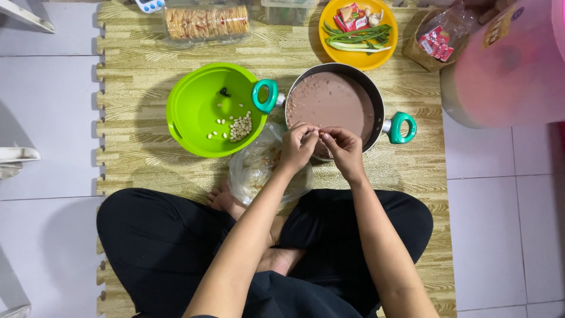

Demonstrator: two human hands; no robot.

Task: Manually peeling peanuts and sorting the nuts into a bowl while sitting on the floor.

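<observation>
both hands [322,144] pinch something tiny over pot [376,97] of brown liquid; green lid [194,106] holds kernels [240,126].

- Bright, even indoor light from above; colours clean and saturated.
- Soft shadows only: under the green lid [207,110], beside the pot [333,105], faint grey patches on the white floor tiles [47,118] at left.
- Sharp focus across the mat [135,70].
- Blurred pink container [506,65] at upper right, too close to the lens.
- Mild wide-angle bending toward the edges.
</observation>
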